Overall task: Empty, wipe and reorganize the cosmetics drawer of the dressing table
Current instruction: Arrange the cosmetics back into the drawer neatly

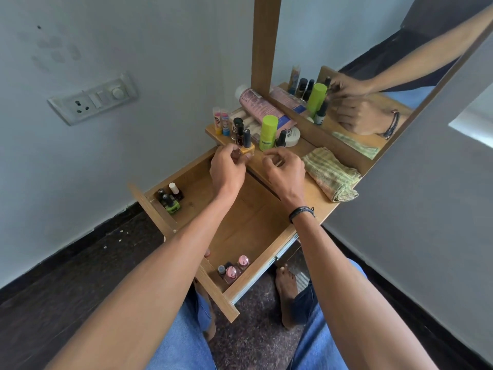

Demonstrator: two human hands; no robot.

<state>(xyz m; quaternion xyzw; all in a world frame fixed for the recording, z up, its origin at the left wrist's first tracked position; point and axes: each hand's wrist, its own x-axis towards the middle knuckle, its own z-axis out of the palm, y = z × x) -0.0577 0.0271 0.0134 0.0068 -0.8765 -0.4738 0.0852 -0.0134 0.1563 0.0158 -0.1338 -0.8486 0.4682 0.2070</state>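
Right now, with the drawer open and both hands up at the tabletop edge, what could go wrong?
1. The left hand pinches the yellow nail polish bottle at the tabletop edge; a slip could drop it into the open drawer below.
2. The dark red bottle and lime green bottle stand crowded right behind it; pulling it out may topple them.

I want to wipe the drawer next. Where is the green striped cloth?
In the head view, the folded green striped cloth lies at the right end of the wooden tabletop, beside the right hand and just below the wooden-framed mirror.
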